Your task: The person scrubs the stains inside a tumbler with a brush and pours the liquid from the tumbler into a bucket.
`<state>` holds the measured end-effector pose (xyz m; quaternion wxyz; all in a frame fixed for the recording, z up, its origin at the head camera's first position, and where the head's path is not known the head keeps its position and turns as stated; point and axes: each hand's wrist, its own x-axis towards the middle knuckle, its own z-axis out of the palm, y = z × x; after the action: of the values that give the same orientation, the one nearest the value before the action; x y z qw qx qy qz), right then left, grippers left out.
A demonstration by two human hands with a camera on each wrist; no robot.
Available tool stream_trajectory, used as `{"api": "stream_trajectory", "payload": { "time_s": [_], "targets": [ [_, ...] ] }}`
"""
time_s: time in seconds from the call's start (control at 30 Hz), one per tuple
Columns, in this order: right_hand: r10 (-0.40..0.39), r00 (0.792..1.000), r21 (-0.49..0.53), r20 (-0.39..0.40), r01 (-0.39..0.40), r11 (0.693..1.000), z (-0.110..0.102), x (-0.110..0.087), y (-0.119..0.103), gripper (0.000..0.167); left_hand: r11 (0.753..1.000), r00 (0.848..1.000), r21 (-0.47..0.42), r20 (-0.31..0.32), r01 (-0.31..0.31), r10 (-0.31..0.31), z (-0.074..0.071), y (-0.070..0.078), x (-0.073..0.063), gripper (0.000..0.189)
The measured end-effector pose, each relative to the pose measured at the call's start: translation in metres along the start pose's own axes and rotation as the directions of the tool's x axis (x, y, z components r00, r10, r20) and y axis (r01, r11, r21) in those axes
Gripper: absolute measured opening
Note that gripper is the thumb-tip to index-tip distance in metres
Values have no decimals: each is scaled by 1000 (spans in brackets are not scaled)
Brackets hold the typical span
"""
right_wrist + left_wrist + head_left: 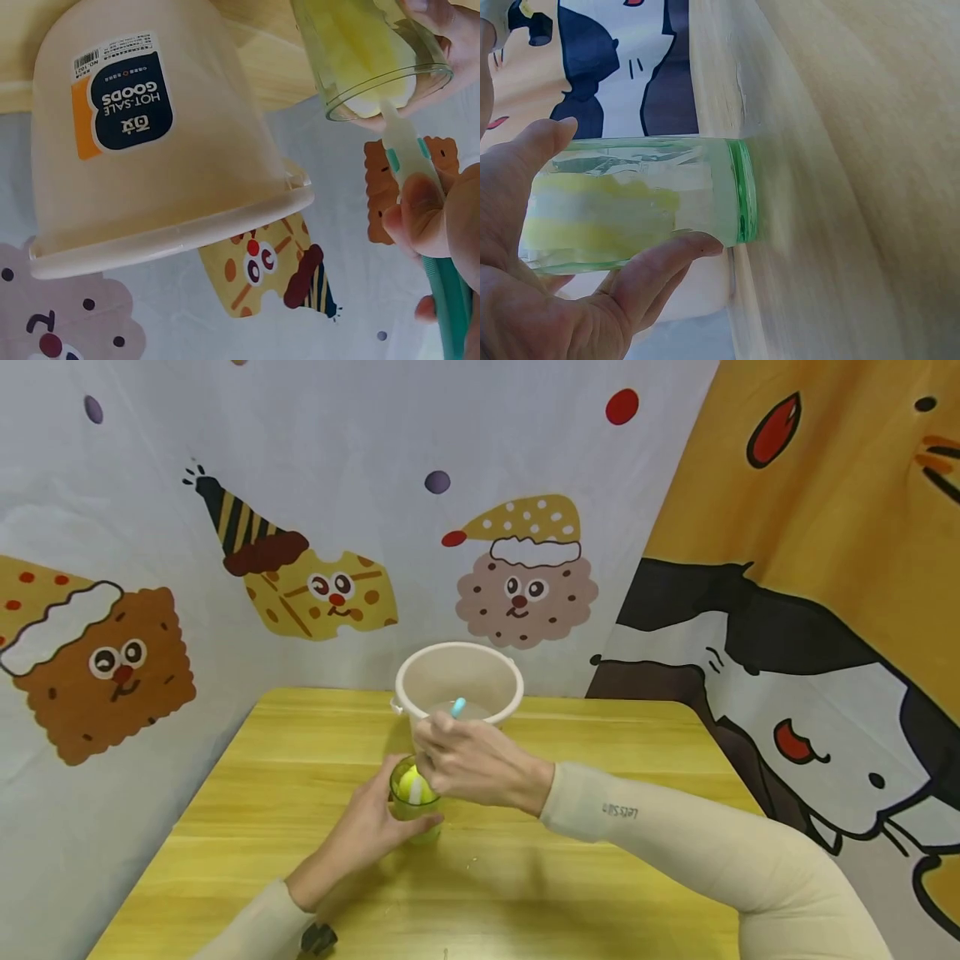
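Clock on head view: wood-grain counter (525,893) at 6, cream bucket (459,670) near centre, white "HOT-SALE GOODS" sticker (124,94) on its wall; printed backdrop (337,443) behind: brown biscuit (82,702) at 9, cheese (288,606) at 10, pink biscuit (487,597) at 1, black-and-white animal (847,718) at 3

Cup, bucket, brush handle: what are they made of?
Cup: glossy, green-tinted glass or hard plastic; see-through walls, bright highlights.
Bucket: likely moulded plastic, smooth satin; soft sheen, even cream colour.
Brush handle: probably satin plastic, perhaps rubbery; smooth, evenly teal surface.
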<state>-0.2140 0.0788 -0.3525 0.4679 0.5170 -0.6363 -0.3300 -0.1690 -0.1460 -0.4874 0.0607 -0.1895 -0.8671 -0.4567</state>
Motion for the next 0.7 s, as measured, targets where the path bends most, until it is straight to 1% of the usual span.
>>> {"api": "stream_trajectory", "payload": {
  "time_s": [0.23, 0.43, 0.7],
  "targets": [
    [0, 998, -4, 66, 0, 1000, -5, 2, 2, 21, 1000, 1000, 0, -5, 26, -26, 1, 3, 0, 92],
    [-35, 994, 0, 102, 35, 999, -9, 7, 3, 12, 998, 998, 0, -8, 61, -61, 3, 2, -3, 92],
    [-42, 989, 49, 140, 36, 998, -14, 14, 8, 8, 999, 999, -13, -9, 49, -49, 2, 2, -1, 91]
  ]
}}
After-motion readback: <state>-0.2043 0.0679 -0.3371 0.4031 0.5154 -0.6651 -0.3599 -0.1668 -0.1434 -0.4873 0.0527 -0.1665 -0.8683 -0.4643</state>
